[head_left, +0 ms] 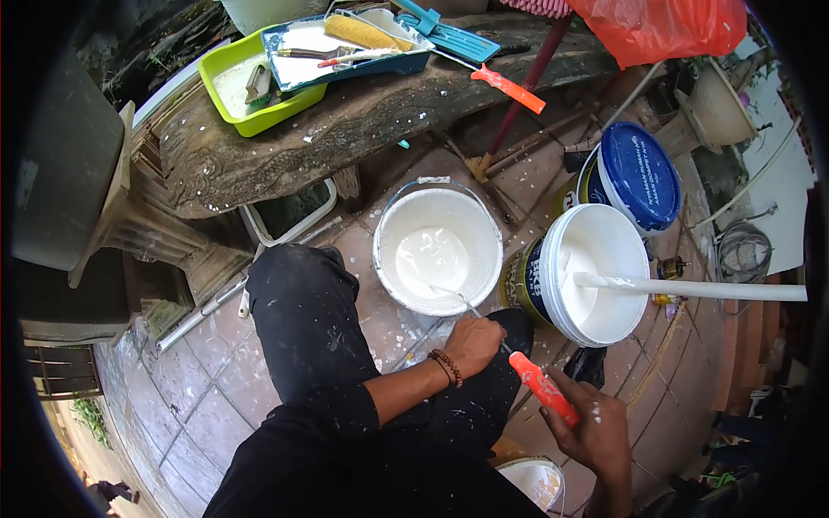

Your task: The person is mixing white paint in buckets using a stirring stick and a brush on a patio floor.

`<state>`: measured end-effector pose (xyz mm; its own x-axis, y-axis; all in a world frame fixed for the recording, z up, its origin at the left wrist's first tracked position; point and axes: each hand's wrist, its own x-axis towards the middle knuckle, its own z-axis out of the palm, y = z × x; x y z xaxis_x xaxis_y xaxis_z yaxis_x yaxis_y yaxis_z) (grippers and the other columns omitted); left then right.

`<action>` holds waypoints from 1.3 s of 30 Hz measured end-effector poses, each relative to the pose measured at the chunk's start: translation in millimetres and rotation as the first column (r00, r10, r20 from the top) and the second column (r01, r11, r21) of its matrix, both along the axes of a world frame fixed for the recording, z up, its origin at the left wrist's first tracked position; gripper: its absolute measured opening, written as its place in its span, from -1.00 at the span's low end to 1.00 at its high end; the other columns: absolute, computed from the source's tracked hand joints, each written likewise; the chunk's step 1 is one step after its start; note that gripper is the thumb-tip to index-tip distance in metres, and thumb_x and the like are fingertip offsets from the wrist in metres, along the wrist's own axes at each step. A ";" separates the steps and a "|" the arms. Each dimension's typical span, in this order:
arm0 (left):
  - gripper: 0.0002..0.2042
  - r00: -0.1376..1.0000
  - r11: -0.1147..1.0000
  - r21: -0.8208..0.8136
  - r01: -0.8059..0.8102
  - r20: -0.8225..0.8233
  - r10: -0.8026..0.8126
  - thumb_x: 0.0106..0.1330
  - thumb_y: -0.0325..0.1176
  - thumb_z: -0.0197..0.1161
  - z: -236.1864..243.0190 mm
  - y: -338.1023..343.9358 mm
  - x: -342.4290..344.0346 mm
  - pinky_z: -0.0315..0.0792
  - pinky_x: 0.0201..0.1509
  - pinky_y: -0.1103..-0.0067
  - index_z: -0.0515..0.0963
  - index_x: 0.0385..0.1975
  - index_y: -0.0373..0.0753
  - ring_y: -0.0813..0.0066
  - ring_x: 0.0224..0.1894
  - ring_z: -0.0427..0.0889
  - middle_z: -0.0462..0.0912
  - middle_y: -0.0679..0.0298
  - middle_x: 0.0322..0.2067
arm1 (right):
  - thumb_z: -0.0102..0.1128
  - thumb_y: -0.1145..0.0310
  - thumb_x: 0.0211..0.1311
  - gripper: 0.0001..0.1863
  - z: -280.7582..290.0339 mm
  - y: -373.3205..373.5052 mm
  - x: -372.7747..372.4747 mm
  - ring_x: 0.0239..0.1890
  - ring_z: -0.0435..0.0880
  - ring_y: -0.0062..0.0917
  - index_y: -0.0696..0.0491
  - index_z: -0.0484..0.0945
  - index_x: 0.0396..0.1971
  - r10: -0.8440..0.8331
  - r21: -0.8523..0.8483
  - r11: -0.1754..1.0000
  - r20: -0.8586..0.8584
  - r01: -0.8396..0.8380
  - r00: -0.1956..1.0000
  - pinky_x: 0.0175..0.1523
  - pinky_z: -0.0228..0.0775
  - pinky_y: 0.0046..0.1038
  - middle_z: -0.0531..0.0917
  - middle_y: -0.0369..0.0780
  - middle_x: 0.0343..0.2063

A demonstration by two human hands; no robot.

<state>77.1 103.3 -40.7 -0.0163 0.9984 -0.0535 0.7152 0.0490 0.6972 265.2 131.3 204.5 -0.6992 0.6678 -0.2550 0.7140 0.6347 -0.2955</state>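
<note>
A paint roller handle with an orange-red grip (pixel 544 388) and a thin metal rod slants across my lap. My left hand (pixel 473 347), with a beaded bracelet at its wrist, is closed round the rod. My right hand (pixel 596 423), flecked with white paint, grips the end of the orange part. The rod's far end reaches into a white bucket (pixel 389 250) between my knees, which holds white paint (pixel 432 256). Whether a roller is on that end cannot be made out. Just right of it, a larger paint pail (pixel 635 250) has a pale stick (pixel 717 287) leaning in it.
A blue-lidded pail (pixel 641 177) stands behind the larger pail. On the rough wooden bench (pixel 259 173) are a green tray (pixel 259 123) and a blue paint tray (pixel 371 71) with a yellow roller (pixel 360 33) and brushes. Another bucket (pixel 534 480) is by my right forearm; paint-spotted tiles lie below.
</note>
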 end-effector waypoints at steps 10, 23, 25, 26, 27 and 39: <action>-0.77 0.999 1.000 -0.010 0.018 0.031 -0.018 0.32 -0.41 0.26 41.0 -5.2 -7.0 0.42 -0.01 0.28 0.81 -0.12 -0.05 0.18 -0.22 0.78 0.82 0.23 -0.30 | 0.36 0.27 0.24 -0.69 -14.7 14.9 -10.5 -0.53 0.68 -0.38 0.15 0.79 -0.12 0.251 0.167 0.968 -0.605 -0.188 0.755 -0.32 0.52 -0.32 0.70 -0.19 -0.47; -0.80 0.993 0.996 -0.089 0.010 -0.119 -0.020 0.34 -0.38 0.26 15.5 2.0 -18.1 0.36 0.24 0.23 0.82 -0.17 -0.05 0.23 -0.06 0.73 0.81 0.26 -0.24 | 0.16 0.36 0.40 -0.52 -88.4 -10.2 -6.1 -0.75 0.46 -0.48 0.12 0.38 -0.78 -0.350 -0.392 0.917 -0.880 -0.077 0.320 -0.37 0.48 -0.29 0.44 -0.26 -0.82; -0.79 0.998 0.998 -0.061 0.024 -0.054 -0.027 0.31 -0.42 0.25 2.4 -0.7 -14.1 0.33 0.42 0.20 0.82 -0.21 -0.10 0.18 0.01 0.71 0.81 0.20 -0.22 | 0.24 0.42 0.29 -0.58 -92.7 -13.1 3.9 -0.74 0.49 -0.43 0.16 0.40 -0.78 -0.324 -0.390 0.909 -0.884 -0.150 0.337 -0.35 0.51 -0.28 0.48 -0.22 -0.80; -0.79 0.998 0.998 -0.059 0.027 -0.053 -0.031 0.31 -0.42 0.25 -1.7 0.3 -12.6 0.33 0.42 0.20 0.82 -0.21 -0.10 0.18 0.01 0.71 0.81 0.20 -0.22 | 0.24 0.42 0.29 -0.58 -97.5 -14.6 10.0 -0.74 0.49 -0.43 0.16 0.40 -0.78 -0.323 -0.388 0.910 -0.885 -0.146 0.336 -0.35 0.51 -0.28 0.48 -0.22 -0.80; -0.79 0.992 0.995 -0.088 0.056 -0.105 -0.066 0.29 -0.44 0.23 -5.5 1.2 -11.2 0.33 0.45 0.22 0.82 -0.23 -0.13 0.17 0.00 0.71 0.80 0.18 -0.23 | 0.25 0.42 0.27 -0.59 -104.7 -16.1 15.8 -0.73 0.51 -0.42 0.16 0.41 -0.78 -0.303 -0.385 0.903 -0.885 -0.190 0.353 -0.34 0.52 -0.28 0.49 -0.21 -0.79; -0.75 0.978 0.999 0.041 0.000 -0.209 0.009 0.24 -0.45 0.18 -18.7 9.9 -35.8 0.48 0.20 0.33 0.80 -0.21 -0.19 0.17 -0.05 0.71 0.77 0.11 -0.31 | 0.11 0.45 0.47 -0.51 -118.4 -6.4 -18.5 -0.71 0.45 -0.48 0.19 0.42 -0.77 -0.361 -0.430 0.891 -0.866 -0.147 0.345 -0.24 0.54 -0.28 0.47 -0.24 -0.80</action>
<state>41.3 113.2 -59.4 -0.0275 0.9996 -0.0078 0.8452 0.0274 0.5338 246.7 125.0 86.1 -0.5755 0.7773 0.2540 -0.1213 0.2260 -0.9666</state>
